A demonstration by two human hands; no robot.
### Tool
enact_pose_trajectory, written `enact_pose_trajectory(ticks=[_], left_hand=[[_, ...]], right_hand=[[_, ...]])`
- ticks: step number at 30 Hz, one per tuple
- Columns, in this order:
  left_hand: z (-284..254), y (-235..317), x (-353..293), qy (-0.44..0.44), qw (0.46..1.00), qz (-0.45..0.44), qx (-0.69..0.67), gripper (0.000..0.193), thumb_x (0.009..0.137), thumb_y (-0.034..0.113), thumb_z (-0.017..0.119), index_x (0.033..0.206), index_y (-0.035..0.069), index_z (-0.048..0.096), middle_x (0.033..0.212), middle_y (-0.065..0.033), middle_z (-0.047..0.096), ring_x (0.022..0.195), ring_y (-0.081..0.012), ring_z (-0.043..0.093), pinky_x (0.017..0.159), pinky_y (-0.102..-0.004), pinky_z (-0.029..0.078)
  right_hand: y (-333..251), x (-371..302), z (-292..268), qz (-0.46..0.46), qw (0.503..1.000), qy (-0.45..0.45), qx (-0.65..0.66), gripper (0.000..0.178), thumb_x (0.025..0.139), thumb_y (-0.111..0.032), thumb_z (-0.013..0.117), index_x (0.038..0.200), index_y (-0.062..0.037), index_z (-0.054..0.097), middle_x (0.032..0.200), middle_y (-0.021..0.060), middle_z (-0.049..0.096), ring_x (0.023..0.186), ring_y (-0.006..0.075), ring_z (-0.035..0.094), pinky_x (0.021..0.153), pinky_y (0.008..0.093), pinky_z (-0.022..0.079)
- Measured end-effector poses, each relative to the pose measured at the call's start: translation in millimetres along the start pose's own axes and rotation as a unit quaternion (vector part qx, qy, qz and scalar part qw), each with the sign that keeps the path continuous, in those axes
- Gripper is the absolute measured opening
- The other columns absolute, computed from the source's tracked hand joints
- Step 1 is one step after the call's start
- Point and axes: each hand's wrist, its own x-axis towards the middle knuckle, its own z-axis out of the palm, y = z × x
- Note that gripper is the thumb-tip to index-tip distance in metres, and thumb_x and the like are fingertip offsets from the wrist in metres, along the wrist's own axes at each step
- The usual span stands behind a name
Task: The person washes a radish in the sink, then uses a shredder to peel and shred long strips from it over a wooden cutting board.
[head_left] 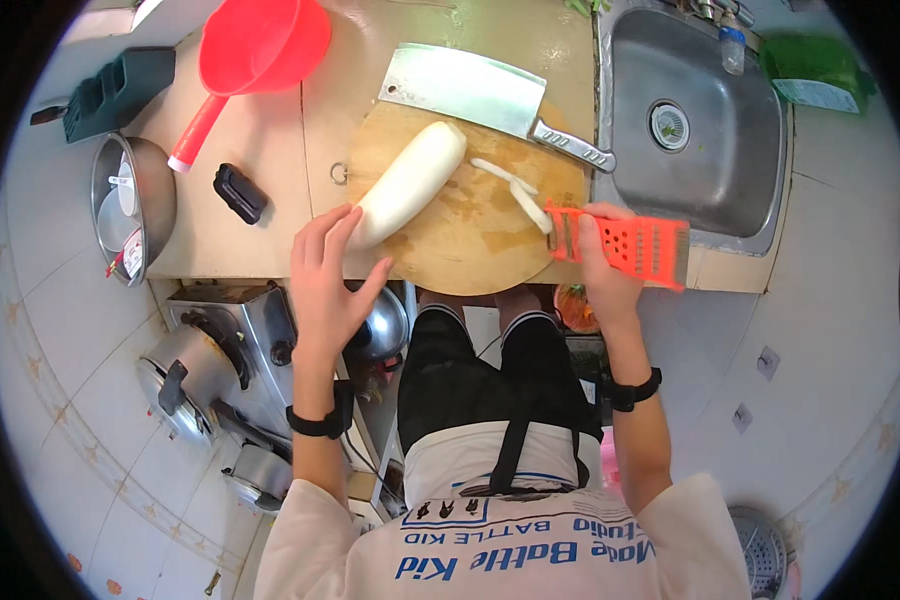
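A long, pale, peeled radish (415, 180) lies slantwise on a round wooden cutting board (470, 255). At its near-left end is my left hand (328, 262), fingers stretched out with the thumb spread; the fingertips reach the radish's edge, though firm contact is hard to tell. My right hand (607, 258) is closed around an orange plastic grater (640, 250) at the board's right edge. Thin white strips (520, 192) lie on the board, one ending against the grater. Across the far side of the board rests a cleaver (465, 88), its handle pointing right.
A steel sink (695, 130) is set in the counter at right. On the left are a red ladle (255, 50), a small black object (240, 193), a steel bowl (155, 205) and a dark knife rack (120, 95). Pots (195, 370) stand lower left.
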Motion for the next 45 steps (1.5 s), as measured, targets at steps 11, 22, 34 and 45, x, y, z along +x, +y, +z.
enact_pose_trajectory(ticks=[11,22,34,45], left_hand=[[34.2,58.9,24.1,-0.031,0.974,0.19,-0.122,0.049,0.077,-0.002,0.067,0.125,0.006,0.061,0.126,-0.0138,0.061,0.096,-0.0294,0.064,0.083,-0.0368,0.054],[72.9,82.6,33.9,-0.043,0.976,0.137,-0.165,0.033,0.081,0.002,0.069,0.113,0.005,0.068,0.102,-0.0093,0.071,0.082,-0.026,0.068,0.067,-0.0345,0.056],[60.5,81.3,22.3,0.041,0.984,0.078,-0.158,0.046,0.08,0.003,0.07,0.125,0.007,0.063,0.123,-0.0131,0.062,0.088,-0.0268,0.064,0.078,-0.0365,0.053],[7.4,-29.1,-32.1,-0.015,0.965,-0.202,-0.167,0.04,0.086,0.026,0.074,0.118,0.003,0.065,0.096,-0.0123,0.069,0.068,-0.0274,0.064,0.068,-0.0362,0.052]], right_hand=[[3.3,-13.3,10.8,0.059,0.989,0.067,0.114,0.012,0.092,-0.003,0.066,0.104,-0.0013,0.062,0.1,0.0032,0.064,0.091,0.0096,0.061,0.081,0.0259,0.051],[-2.4,-15.6,-16.4,0.008,0.998,0.062,-0.013,0.008,0.09,-0.002,0.067,0.098,-0.0018,0.064,0.095,0.0029,0.064,0.086,0.0103,0.06,0.079,0.026,0.049],[3.4,-26.5,-23.3,0.048,0.992,0.12,-0.01,0.007,0.095,-0.007,0.063,0.1,-0.0017,0.062,0.098,0.0031,0.061,0.087,0.0099,0.057,0.082,0.0264,0.047],[-40.7,-4.8,70.5,0.012,0.995,0.016,0.094,0.011,0.092,-0.003,0.066,0.103,-0.0021,0.062,0.103,0.0048,0.064,0.093,0.01,0.061,0.082,0.0257,0.051]])
